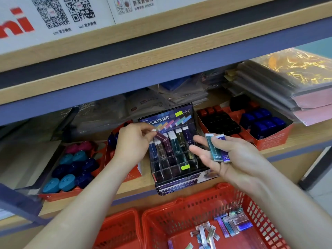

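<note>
Maroon and glossy, the slim rectangular sleeved eraser (pixel 161 137) is pinched at its white end by the fingertips of the left hand (pixel 133 141). It sits just over the back row of the dark cardboard display box (pixel 177 186). Its long axis runs on a slant, white tip up-left and dark sleeve down-right toward the slots.

Clear plastic dividers split the box into narrow compartments. The rear ones hold upright erasers (pixel 175 141) in navy, brown, purple, teal and olive sleeves, white tips up; the front rows look empty.

The right hand (pixel 226 159), palm up beside the box, holds two slim erasers (pixel 218 150) under its curled fingers, one teal and one violet, lying side by side with their white ends pointing away from the person.

Below, a red perforated plastic basket (pixel 188 209) holds loose shiny erasers (pixel 228 225) scattered at all angles. On the wooden shelf (pixel 125 193), a red cardboard tray (pixel 53 195) at left carries rounded teal, navy and pink pieces.
</note>
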{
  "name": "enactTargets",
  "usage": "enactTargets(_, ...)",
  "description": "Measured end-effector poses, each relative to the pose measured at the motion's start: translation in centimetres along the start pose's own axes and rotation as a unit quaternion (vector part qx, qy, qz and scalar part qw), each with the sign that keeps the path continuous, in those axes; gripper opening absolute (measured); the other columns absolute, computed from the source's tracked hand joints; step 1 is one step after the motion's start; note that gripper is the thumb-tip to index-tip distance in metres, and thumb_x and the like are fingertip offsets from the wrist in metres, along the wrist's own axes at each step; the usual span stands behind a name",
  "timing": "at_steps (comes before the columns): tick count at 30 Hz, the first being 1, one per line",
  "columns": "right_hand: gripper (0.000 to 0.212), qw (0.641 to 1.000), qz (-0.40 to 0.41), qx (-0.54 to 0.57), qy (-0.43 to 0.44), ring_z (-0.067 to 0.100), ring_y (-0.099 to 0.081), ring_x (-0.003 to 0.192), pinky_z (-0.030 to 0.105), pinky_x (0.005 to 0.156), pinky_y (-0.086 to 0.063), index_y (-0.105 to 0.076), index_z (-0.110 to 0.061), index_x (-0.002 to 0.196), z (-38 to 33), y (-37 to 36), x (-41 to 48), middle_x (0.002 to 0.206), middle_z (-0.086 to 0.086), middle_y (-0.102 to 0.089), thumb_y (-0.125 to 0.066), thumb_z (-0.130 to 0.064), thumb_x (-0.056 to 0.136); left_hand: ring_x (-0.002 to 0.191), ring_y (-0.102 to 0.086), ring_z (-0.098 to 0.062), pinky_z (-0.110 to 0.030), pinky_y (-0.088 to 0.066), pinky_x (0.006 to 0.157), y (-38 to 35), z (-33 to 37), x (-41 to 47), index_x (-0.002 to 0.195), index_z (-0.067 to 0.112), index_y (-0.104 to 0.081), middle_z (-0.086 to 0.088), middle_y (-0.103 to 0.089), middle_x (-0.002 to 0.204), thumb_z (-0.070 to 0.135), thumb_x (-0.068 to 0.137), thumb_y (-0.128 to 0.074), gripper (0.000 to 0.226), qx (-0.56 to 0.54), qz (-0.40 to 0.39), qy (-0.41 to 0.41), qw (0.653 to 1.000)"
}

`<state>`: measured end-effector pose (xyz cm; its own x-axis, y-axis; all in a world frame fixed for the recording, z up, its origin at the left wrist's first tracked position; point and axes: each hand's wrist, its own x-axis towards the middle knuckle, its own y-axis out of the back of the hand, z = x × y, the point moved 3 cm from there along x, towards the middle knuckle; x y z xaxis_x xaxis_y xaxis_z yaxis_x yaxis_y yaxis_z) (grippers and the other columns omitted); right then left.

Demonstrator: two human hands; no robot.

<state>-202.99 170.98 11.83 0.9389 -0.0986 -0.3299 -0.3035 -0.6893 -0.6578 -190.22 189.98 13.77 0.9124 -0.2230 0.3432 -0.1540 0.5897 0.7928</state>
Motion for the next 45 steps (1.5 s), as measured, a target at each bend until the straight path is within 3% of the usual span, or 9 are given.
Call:
enactTargets(5, 0.021, 0.997, 0.042, -0.061, 0.011, 0.02, -0.074, 0.068, 0.016, 0.039, -0.049, -0.062, -0.004, 0.11, -0.4, 0.6, -0.2, 0.095, 0.009, -0.077, -0.05, -0.019, 0.101, 0.094, -0.062, -0.014, -0.023, -0.045, 0.084, -1.4, 0.9, 0.4, 0.116, 0.015, -0.07, -0.003, -0.071, 0.111, 0.021, 0.094, -0.062, 0.025, 0.076, -0.033, -0.065, 0.994)
enactTargets(12, 0.017, 0.997, 0.056, -0.057, 0.013, 0.022, -0.075, 0.07, 0.029, 0.051, -0.058, -0.067, 0.0, 0.105, -0.2, 0.7, 0.1, 0.09, 0.018, -0.069, -0.055, -0.009, 0.098, 0.096, -0.061, -0.025, -0.038, -0.051, 0.084, -2.0, 1.7, 1.4, 0.107, 0.01, -0.072, -0.006, -0.067, 0.103, 0.017, 0.095, -0.059, 0.019, 0.136, -0.069, -0.139, 0.978)
enactTargets(21, 0.016, 0.995, 0.045, -0.09, 0.016, 0.029, -0.075, 0.075, 0.022, 0.043, -0.053, -0.063, -0.004, 0.105, 0.2, 0.6, 0.1, 0.081, 0.013, -0.071, -0.062, -0.015, 0.094, 0.098, -0.059, -0.026, -0.037, -0.049, 0.084, -2.2, 1.8, 1.7, 0.109, 0.008, -0.067, -0.009, -0.063, 0.107, 0.015, 0.096, -0.054, 0.02, 0.195, -0.105, -0.148, 0.964)
enactTargets(25, 0.013, 0.997, 0.04, -0.067, 0.019, 0.029, -0.075, 0.075, 0.021, 0.045, -0.053, -0.06, -0.007, 0.109, 0.3, 0.7, 0.2, 0.092, 0.018, -0.068, -0.057, -0.01, 0.097, 0.098, -0.059, -0.027, -0.036, -0.048, 0.083, -3.0, 1.4, 1.4, 0.107, 0.011, -0.068, -0.008, -0.064, 0.105, 0.021, 0.097, -0.054, 0.02, 0.202, -0.1, -0.165, 0.96)
enactTargets(30, 0.014, 0.992, 0.022, -0.116, 0.03, 0.019, -0.07, 0.068, 0.016, 0.047, -0.046, -0.064, -0.006, 0.101, 0.5, 0.6, 0.7, 0.081, 0.008, -0.067, -0.066, -0.002, 0.088, 0.102, -0.054, -0.025, -0.033, -0.043, 0.086, -4.2, 1.1, 0.9, 0.098, 0.011, -0.066, -0.005, -0.063, 0.103, 0.022, 0.095, -0.056, 0.015, 0.228, -0.088, -0.203, 0.948)
enactTargets(34, 0.011, 0.987, 0.025, -0.158, 0.034, 0.01, -0.061, 0.059, 0.015, 0.044, -0.034, -0.067, -0.004, 0.098, 0.8, 0.7, 1.1, 0.076, 0.005, -0.066, -0.068, -0.006, 0.087, 0.106, -0.055, -0.023, -0.032, -0.043, 0.09, -4.4, 1.1, 0.8, 0.109, 0.013, -0.066, -0.004, -0.064, 0.109, 0.025, 0.092, -0.061, 0.021, 0.233, -0.081, -0.183, 0.952)
enactTargets(38, 0.005, 0.982, 0.023, -0.185, 0.039, 0.008, -0.054, 0.057, 0.015, 0.042, -0.03, -0.069, -0.007, 0.092, 1.0, 0.9, 1.4, 0.072, 0.003, -0.062, -0.069, -0.008, 0.087, 0.085, -0.061, -0.007, -0.018, -0.045, 0.075, -2.2, 2.7, -0.2, 0.109, 0.017, -0.072, 0.006, -0.071, 0.098, 0.028, 0.095, -0.057, 0.022, 0.024, -0.025, -0.057, 0.998)
enactTargets(41, 0.006, 0.971, 0.016, -0.235, 0.049, 0.008, -0.052, 0.058, 0.017, 0.042, -0.031, -0.073, -0.01, 0.091, 1.2, 1.1, 1.7, 0.071, 0.001, -0.062, -0.072, -0.011, 0.085, 0.069, -0.064, -0.007, -0.021, -0.054, 0.067, -1.2, 4.5, -1.9, 0.1, 0.02, -0.074, 0.003, -0.074, 0.083, 0.029, 0.093, -0.061, 0.018, -0.278, -0.144, 0.059, 0.948)
enactTargets(45, 0.006, 0.953, 0.004, -0.297, 0.06, 0.007, -0.05, 0.06, 0.02, 0.045, -0.031, -0.076, -0.017, 0.091, 1.8, 0.7, 1.6, 0.074, 0.0, -0.061, -0.073, -0.017, 0.086, 0.066, -0.068, -0.014, -0.024, -0.058, 0.067, -0.5, 5.8, -3.0, 0.091, 0.017, -0.076, -0.003, -0.074, 0.078, 0.015, 0.084, -0.074, 0.008, -0.286, -0.183, 0.051, 0.939)
